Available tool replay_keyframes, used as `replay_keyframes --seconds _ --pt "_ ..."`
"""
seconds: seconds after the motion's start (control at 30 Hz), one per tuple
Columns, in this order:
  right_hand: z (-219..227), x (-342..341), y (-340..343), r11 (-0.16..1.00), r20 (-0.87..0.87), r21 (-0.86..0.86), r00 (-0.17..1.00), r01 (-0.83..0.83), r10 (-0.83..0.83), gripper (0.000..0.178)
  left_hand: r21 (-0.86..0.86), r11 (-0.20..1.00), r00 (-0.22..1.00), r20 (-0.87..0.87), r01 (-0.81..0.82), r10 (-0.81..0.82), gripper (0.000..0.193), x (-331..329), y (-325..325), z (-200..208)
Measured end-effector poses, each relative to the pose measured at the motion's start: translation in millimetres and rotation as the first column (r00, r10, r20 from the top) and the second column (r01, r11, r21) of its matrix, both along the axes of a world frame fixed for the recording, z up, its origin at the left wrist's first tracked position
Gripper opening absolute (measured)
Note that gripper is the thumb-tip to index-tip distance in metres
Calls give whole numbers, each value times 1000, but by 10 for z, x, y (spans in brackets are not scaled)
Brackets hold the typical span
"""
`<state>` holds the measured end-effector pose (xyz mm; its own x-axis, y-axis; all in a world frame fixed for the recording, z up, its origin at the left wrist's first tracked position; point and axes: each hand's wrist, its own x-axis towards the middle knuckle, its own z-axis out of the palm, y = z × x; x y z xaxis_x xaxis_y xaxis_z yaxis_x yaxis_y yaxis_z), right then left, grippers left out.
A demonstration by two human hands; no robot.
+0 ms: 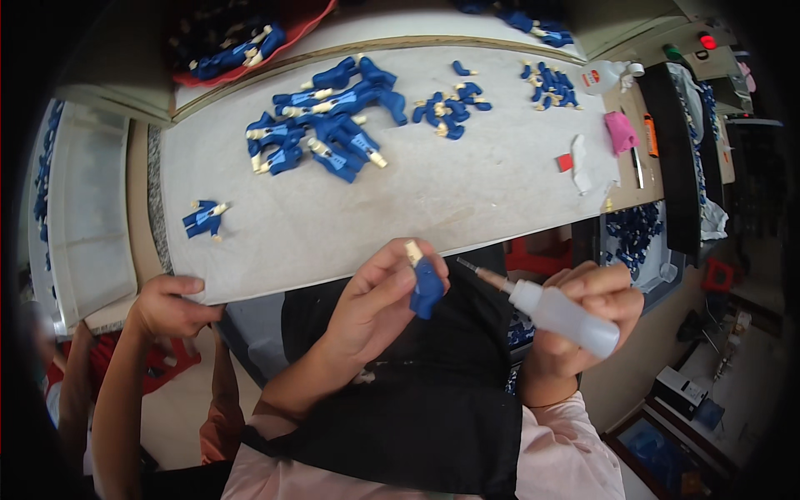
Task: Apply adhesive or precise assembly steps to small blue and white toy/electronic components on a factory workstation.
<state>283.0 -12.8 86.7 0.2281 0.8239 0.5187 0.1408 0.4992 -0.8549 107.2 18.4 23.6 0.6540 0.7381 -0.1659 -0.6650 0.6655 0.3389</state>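
My left hand (371, 304) pinches a small blue doll torso (427, 290) with a cream neck stub pointing up, just off the table's near edge. In my right hand (600, 304) is a translucent white squeeze bottle (562, 317), tilted so its thin needle tip points up and left toward the torso. Tip and torso are a short gap apart. Beyond my hands, a pile of blue doll bodies (333, 104) lies on the white tabletop (467, 179). Small blue arm-like pieces (450, 110) form a heap to its right, and another cluster (550, 86) lies farther right.
One doll body with arms (206, 218) lies at the left. Another person's hand (171, 304) rests at the table's left corner. A red basket (304, 33) stands at the back. Near the right edge are a white bottle (600, 77), pink lump (621, 133), orange tube (651, 136) and parts bin (637, 237).
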Motion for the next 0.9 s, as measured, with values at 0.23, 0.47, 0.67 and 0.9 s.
replay_keyframes --seconds 0.23,0.47,0.67,0.9 --pt "-143 640 606 926 -28 -377 999 25 -38 22 -66 997 997 69 -30 34 25 -44 30 -7" --pt "-483 961 1343 827 689 -326 714 457 -123 20 -58 996 994 75 -69 73 25 -10 99 30" --pt "-484 845 1407 807 938 -37 298 589 -175 20 14 997 990 124 -74 72 23 -11 119 -38" --pt "-412 797 1255 928 876 30 437 372 -203 12 19 997 987 143 -80 77 22 -50 108 -28"
